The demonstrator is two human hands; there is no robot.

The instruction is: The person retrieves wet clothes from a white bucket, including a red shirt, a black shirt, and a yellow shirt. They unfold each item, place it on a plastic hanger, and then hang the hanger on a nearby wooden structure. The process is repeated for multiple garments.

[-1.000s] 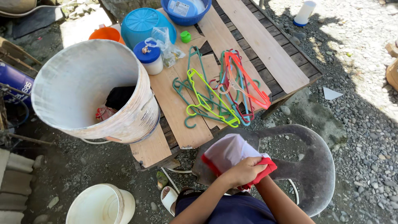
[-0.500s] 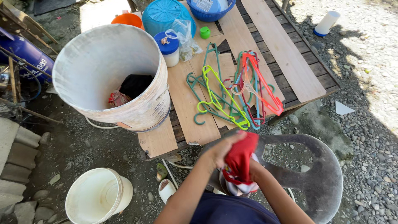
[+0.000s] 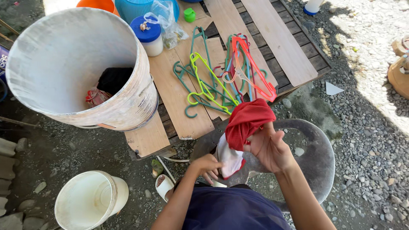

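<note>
A red and white garment [image 3: 243,127] hangs between my hands over a grey plastic chair [image 3: 317,157]. My right hand [image 3: 267,147] grips its red upper part. My left hand [image 3: 207,167] pinches the white lower part. Just beyond lies a heap of plastic hangers [image 3: 221,76], green, yellow, teal and orange, on a wooden table [image 3: 179,102]. A large white bucket [image 3: 64,55] with dark and reddish clothes inside stands on the table's left end.
A smaller white bucket [image 3: 91,200] stands on the gravel at lower left. A blue-lidded jar [image 3: 149,36], a plastic bag [image 3: 168,25] and a teal basket [image 3: 136,8] sit at the table's far side. Gravel ground spreads to the right.
The garment has gone from spread out on the chair to bunched and lifted. My right hand now holds the red part up while my left has dropped to the white part.
</note>
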